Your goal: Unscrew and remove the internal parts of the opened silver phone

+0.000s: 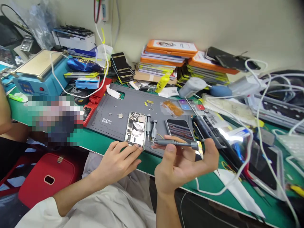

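An opened smartphone (137,129) lies on the grey repair mat (106,110), its internal parts exposed. The fingers of my left hand (120,160) are closed over the phone's near end, holding it against the mat. My right hand (181,166) grips a grey precision screwdriver (175,143) between thumb and fingers. Its tip points left, close to the phone's lower right corner. Beside the phone stand or lie two more grey screwdrivers (154,129); which, I cannot tell. Right of them is a second phone (179,128), screen up. A small metal piece (120,116) sits left of the opened phone.
Orange boxes (171,47) are stacked against the wall. A blue heating plate machine (40,74) stands at the far left, near another person's arm (3,110). White cables (249,152) loop across the cluttered right side. A red stool (49,177) is below the table edge.
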Available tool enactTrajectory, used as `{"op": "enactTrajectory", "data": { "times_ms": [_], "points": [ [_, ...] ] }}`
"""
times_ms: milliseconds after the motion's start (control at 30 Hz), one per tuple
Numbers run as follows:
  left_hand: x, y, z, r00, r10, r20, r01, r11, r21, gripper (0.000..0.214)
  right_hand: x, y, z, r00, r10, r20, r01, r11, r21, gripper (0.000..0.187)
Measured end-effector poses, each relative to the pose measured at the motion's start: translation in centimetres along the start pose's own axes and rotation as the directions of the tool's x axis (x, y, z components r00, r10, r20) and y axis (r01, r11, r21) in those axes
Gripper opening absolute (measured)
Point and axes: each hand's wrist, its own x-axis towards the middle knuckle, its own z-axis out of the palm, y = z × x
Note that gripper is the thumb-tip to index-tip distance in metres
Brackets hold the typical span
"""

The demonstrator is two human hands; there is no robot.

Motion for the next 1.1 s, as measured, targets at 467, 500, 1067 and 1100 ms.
{"op": "enactTrajectory", "data": {
  "times_ms": [467,500,1067,1100],
  "points": [
    [-2.2,1.3,1.8,0.99,-0.116,-0.084,0.118,0.993,0.024,0.012,-0.4,-0.9,4.3,0.826,0.246,0.506,-0.267,0.963,-0.034,0.014],
    [-2.2,1.2,1.8,0.992,-0.109,-0.065,0.111,0.994,0.025,0.014,-0.3,-0.8,4.3,0.819,0.261,0.51,-0.278,0.96,-0.045,0.013],
    [-1.2,0.9,1.2,0.99,-0.131,-0.054,0.132,0.991,0.019,0.032,-0.1,-0.4,1.6,0.953,0.199,0.228,-0.238,0.959,0.155,0.037],
    [-0.9,0.7,1.1,0.99,-0.128,-0.057,0.128,0.992,0.007,0.03,0.0,-0.2,1.0,0.955,0.216,0.202,-0.248,0.957,0.151,0.04]
  ]
}}
